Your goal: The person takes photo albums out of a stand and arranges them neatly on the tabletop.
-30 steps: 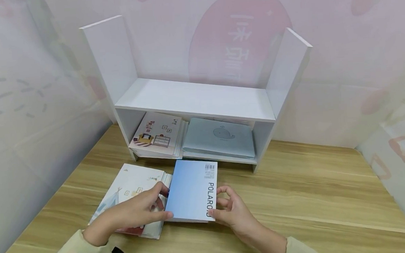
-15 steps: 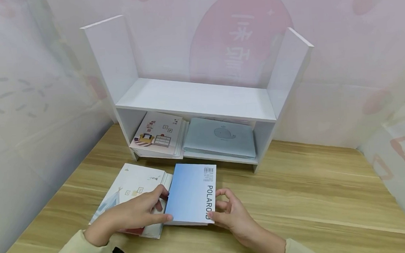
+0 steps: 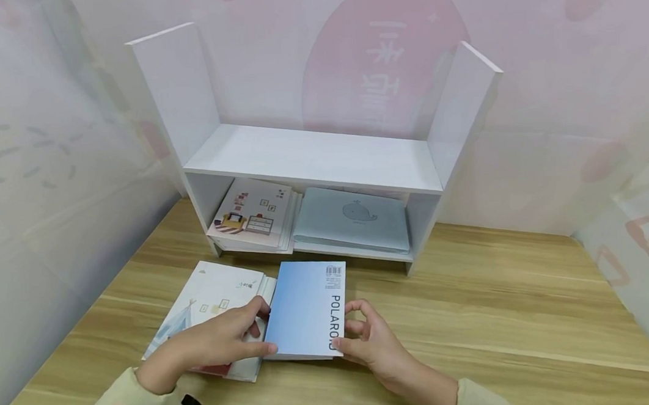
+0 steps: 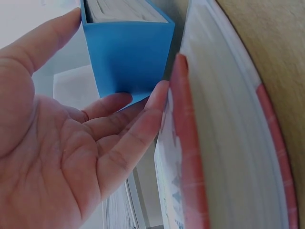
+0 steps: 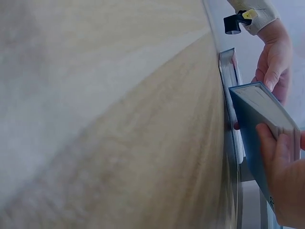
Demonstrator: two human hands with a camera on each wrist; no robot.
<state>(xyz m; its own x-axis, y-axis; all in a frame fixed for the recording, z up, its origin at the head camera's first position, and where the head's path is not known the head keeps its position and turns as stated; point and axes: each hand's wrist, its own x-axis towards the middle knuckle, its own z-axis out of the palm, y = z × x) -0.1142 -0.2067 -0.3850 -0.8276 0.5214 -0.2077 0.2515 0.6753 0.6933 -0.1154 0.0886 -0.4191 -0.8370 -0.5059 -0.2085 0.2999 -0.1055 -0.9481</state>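
Note:
Both hands hold a blue photo album (image 3: 302, 307) with POLAROID lettering and a barcode on its upturned cover. My left hand (image 3: 216, 339) lays its thumb on the near left corner and its fingers along the left side. In the left wrist view, the blue spine (image 4: 128, 57) lies between thumb and fingers. At the right edge, my right hand (image 3: 382, 349) pinches the near corner, thumb on top and fingers at the side. Under the left forearm lies a thick white illustrated album (image 3: 224, 284), whose red-edged cover (image 4: 188, 138) shows beside the left fingers.
A white desktop shelf (image 3: 311, 160) stands behind the hands. On its lower level lie white illustrated albums (image 3: 250, 212) at left and a pale blue whale album (image 3: 353, 216) at right. The wood-grain table (image 3: 517, 315) stretches right; patterned curtains (image 3: 547, 142) surround it.
The blue album has shifted slightly toward me during the first half second, with both hands still holding it. Since then it has stayed nearly still.

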